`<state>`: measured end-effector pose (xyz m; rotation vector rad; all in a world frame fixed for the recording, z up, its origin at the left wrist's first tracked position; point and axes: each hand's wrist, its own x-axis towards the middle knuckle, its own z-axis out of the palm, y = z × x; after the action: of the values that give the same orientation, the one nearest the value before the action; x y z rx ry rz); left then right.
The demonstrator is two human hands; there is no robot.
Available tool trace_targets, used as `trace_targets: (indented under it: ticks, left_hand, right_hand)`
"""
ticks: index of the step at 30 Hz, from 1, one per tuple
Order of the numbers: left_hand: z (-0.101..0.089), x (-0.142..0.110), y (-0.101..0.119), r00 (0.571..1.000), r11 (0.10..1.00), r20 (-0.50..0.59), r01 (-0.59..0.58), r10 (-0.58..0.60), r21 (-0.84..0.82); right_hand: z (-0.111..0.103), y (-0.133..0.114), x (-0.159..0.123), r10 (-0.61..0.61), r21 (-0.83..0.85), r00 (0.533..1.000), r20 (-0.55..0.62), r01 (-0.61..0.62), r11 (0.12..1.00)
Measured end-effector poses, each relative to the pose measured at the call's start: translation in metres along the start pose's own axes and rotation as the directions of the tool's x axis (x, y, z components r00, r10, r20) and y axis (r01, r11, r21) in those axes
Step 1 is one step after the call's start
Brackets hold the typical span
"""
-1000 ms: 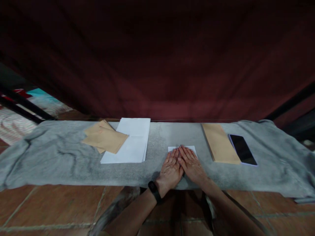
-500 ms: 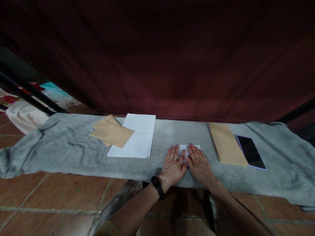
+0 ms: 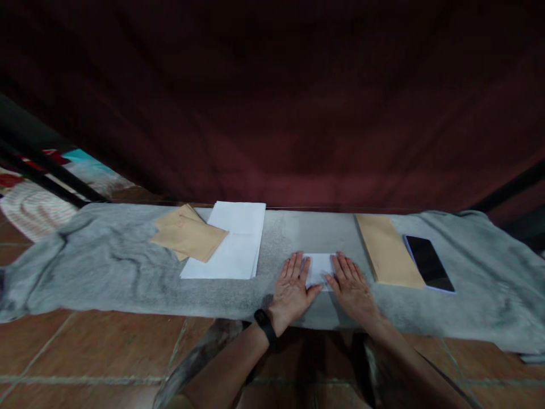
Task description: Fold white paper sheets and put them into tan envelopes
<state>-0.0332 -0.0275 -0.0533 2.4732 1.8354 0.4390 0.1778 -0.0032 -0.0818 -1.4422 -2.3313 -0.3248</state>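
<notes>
A small folded sheet of white paper lies flat on the grey cloth in front of me. Across its left edge rests my left hand, palm down with the fingers stretched out; a black band circles that wrist. My right hand presses flat on the paper's right edge, fingers extended. Between the two hands the paper's middle shows, and its side edges are hidden under the fingers. Neither hand grips anything.
Left of my hands are larger white sheets, partly covered by several brown envelopes. To the right lie a stack of brown envelopes and a dark-screened phone. Behind the cloth hangs a dark red curtain.
My hands have spread apart, left hand to the left and right hand to the right, uncovering more of the white paper. The view has shifted slightly.
</notes>
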Motion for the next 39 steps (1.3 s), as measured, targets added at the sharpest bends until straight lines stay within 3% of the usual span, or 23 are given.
trace_targets:
  ticks: [12,18,26,31,39]
  left_hand:
    - [-0.003,0.002,-0.004,1.000,0.997,0.009,-0.011,0.011,0.071]
    - [-0.003,0.003,-0.004,1.000,0.995,0.015,-0.020,0.018,0.098]
    - [0.003,0.003,-0.007,0.999,0.996,-0.028,-0.036,0.038,0.078]
    - [0.001,0.002,-0.011,0.999,0.998,-0.014,-0.044,0.045,0.054]
    - [-0.003,0.001,-0.016,0.999,0.998,-0.001,-0.035,0.035,0.046]
  right_hand:
    - [-0.008,0.015,-0.007,0.047,0.017,0.998,0.037,-0.048,0.999]
    - [-0.011,0.010,0.006,0.129,0.035,0.992,0.012,-0.129,0.991]
    - [-0.011,-0.021,0.015,-0.044,0.112,0.997,0.056,0.037,0.993]
    - [-0.005,-0.020,0.007,-0.034,0.074,0.999,-0.003,0.034,0.997]
    - [-0.005,-0.004,-0.001,0.020,0.046,1.000,0.013,-0.021,0.999]
